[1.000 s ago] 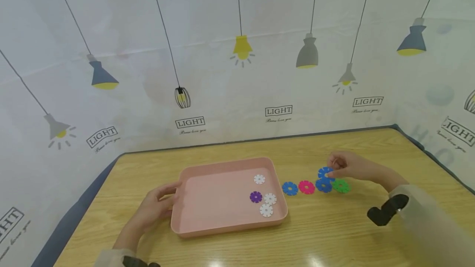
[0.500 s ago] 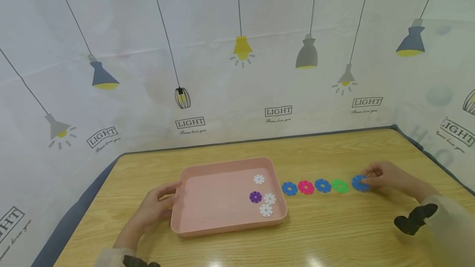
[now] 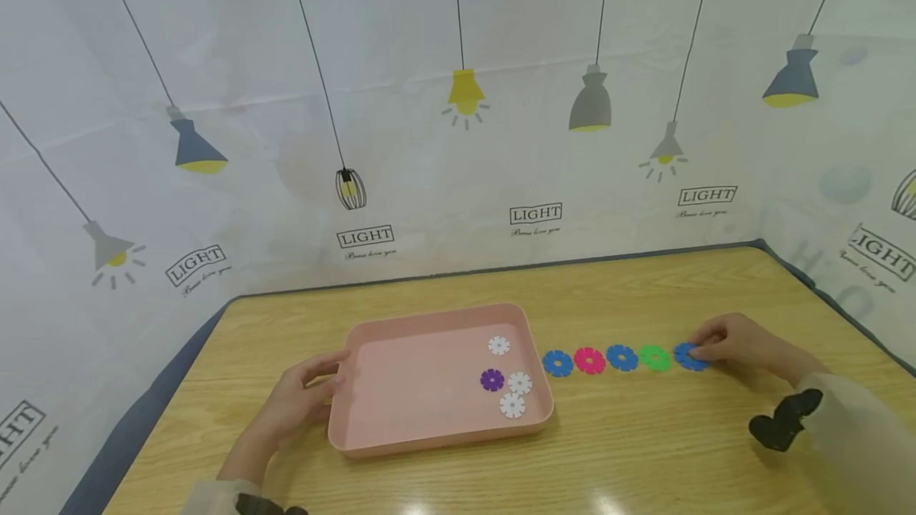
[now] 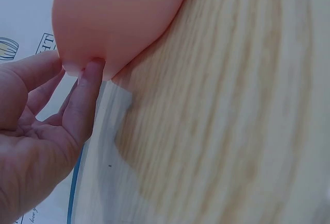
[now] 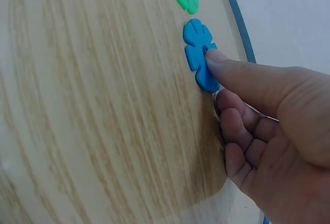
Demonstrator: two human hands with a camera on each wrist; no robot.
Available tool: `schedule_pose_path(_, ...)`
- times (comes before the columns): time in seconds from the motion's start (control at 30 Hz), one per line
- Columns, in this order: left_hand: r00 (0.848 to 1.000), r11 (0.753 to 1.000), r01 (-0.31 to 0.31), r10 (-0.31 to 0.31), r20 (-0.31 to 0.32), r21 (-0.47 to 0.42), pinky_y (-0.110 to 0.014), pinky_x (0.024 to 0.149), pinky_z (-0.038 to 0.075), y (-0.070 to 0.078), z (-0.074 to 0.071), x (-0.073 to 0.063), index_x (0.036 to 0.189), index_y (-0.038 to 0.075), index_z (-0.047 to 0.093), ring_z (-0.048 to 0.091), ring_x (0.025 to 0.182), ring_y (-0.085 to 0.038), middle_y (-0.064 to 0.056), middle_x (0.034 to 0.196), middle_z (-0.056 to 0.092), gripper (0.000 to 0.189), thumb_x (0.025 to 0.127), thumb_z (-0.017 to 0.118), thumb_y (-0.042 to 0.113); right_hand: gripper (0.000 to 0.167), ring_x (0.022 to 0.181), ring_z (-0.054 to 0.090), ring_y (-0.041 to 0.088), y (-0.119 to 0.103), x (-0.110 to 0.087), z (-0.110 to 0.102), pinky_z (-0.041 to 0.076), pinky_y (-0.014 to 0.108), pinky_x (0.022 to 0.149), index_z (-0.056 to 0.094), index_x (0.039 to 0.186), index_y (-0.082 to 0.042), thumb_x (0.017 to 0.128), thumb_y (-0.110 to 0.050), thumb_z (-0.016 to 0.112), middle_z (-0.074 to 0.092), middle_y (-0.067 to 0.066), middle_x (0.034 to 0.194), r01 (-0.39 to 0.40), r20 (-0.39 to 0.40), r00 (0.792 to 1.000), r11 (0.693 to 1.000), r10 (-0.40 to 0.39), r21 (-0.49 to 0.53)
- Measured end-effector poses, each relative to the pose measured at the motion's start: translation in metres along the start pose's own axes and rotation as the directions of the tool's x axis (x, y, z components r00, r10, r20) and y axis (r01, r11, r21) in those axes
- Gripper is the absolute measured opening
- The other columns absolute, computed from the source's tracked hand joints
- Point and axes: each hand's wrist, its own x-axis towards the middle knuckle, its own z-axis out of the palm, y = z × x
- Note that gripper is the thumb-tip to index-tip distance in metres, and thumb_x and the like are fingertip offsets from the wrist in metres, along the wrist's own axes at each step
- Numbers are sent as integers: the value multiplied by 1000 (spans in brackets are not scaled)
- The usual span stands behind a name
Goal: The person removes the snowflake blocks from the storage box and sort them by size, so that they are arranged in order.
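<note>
My right hand point(image 3: 737, 348) pinches a blue snowflake building disc point(image 5: 198, 54), its thumb lying over the disc's centre and the other fingers curled beneath and behind. That disc is at the table surface, at the right end of a row, with a narrow gap from the green disc point(image 3: 654, 358). Leftward the row goes on with a blue disc point(image 3: 622, 366), a pink disc point(image 3: 590, 370) and another blue disc point(image 3: 558, 373). At the left end of the pink tray point(image 3: 408, 396), my left hand point(image 3: 296, 400) grips the wall between thumb and fingers.
Inside the tray, near its right side, lie a purple disc point(image 3: 492, 389) and three white discs, one white disc point(image 3: 498, 354) apart at the back. The wooden table point(image 3: 608, 451) meets a lamp-printed wall cloth point(image 3: 429, 181) at the back.
My right hand has carried the blue disc rightward from above the row, past the green disc, then brought it slightly back left. The left hand and tray have stayed in place.
</note>
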Motion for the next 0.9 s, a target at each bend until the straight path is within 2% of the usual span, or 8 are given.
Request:
schedule_pose_path(0.2,1000,1000,-5,5,0,12,-42,83,50,-1,-1,0,138,-2,34,51,107,-25,-26,134,34,50,93,52,7,33,76,52,15,-3,0,2,47,26,61,60,98,7,82,-21,68,60,6,87,-21,-28,999,1000,21,-1)
schedule_pose_path(0.3,1000,1000,-9,9,0,15,-42,84,50,-2,-1,1,138,-3,34,51,108,-26,-26,133,34,50,93,52,7,34,74,50,15,-11,1,4,46,26,60,59,103,6,85,-22,66,57,5,84,-26,-42,999,999,27,21)
schedule_pose_path(0.37,1000,1000,-11,11,-4,17,-42,84,50,-2,-1,1,138,-3,34,51,108,-26,-26,133,35,50,93,52,7,33,71,49,14,-20,4,5,46,26,58,59,104,5,85,-22,65,56,4,80,-3,-42,999,1000,4,31)
schedule_pose_path(0.53,1000,1000,-12,12,-8,14,-41,84,50,-2,-1,0,138,-2,34,50,109,-27,-26,133,35,49,93,52,7,32,66,51,15,-61,19,16,48,29,58,58,104,7,85,-17,66,57,5,77,137,31,990,986,-141,99)
schedule_pose_path(0.67,1000,1000,-8,8,-10,13,-41,84,50,-2,-1,1,138,-2,35,50,108,-26,-26,133,34,49,93,52,7,31,64,52,18,-97,33,33,49,30,58,58,104,7,84,-14,66,57,5,76,218,106,966,964,-235,155)
schedule_pose_path(0.9,1000,1000,-7,7,-14,12,-41,84,50,-3,0,2,138,-3,35,51,107,-25,-26,133,35,49,93,52,5,25,70,55,22,-158,51,65,50,27,63,59,103,1,84,-14,66,59,4,77,313,204,918,938,-339,152)
